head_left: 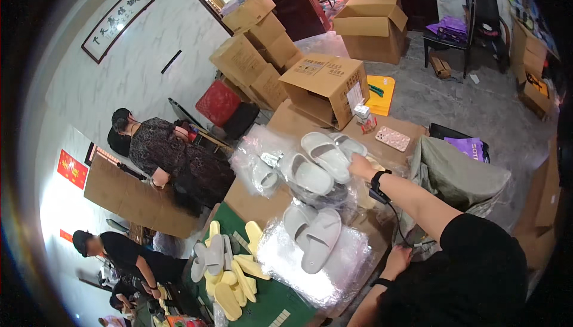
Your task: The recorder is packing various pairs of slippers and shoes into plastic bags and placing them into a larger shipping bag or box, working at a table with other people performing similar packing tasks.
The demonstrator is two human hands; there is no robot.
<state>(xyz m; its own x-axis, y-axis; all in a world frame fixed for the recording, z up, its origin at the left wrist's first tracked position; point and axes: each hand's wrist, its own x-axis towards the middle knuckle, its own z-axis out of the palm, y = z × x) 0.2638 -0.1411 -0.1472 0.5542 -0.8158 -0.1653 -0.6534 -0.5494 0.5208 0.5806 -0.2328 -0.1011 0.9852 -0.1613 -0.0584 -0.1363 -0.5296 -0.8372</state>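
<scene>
A: Where's our right hand [362, 166] rn?

B: Stretched out fwd over the table, black band on the wrist w/ a cable hanging off it. Fingers are curled onto the edge of a pale grey slide sandal [326, 155], touching its near side. We can't tell if it's a full grip or just a touch, since the fingertips are hidden behind the sandal.

A: And that sandal sits where?

B: On top of a pile of clear plastic bags [322, 199] mid-table, beside a second grey sandal [308, 176] to its left. A third one [350, 145] pokes out just behind the hand.

A: Left hand [399, 261]?

B: Low, close to our body, near the table's edge and the cable. It looks loosely closed, but whether it's pinching anything we can't tell; it's small and partly hidden by the black sleeve.

A: What else is near?

B: A grey pair [313, 234] lying on a bubble-wrap sheet [334, 267] closer to us. Left of that, yellow insoles [236, 279] and more grey sandals [210, 256] on a green mat [280, 303]. Past the hand there's a pink phone case [393, 138] on flat cardboard and an open carton [325, 88] behind it, w/ stacked cartons [256, 46] along the wall. A greyish cloth sack [459, 172] sits right of our arm.

A: Other ppl?

B: A person in a dark patterned top [173, 154] stands far left, well apart from us, and another in black [128, 255] bends over lower left.
</scene>
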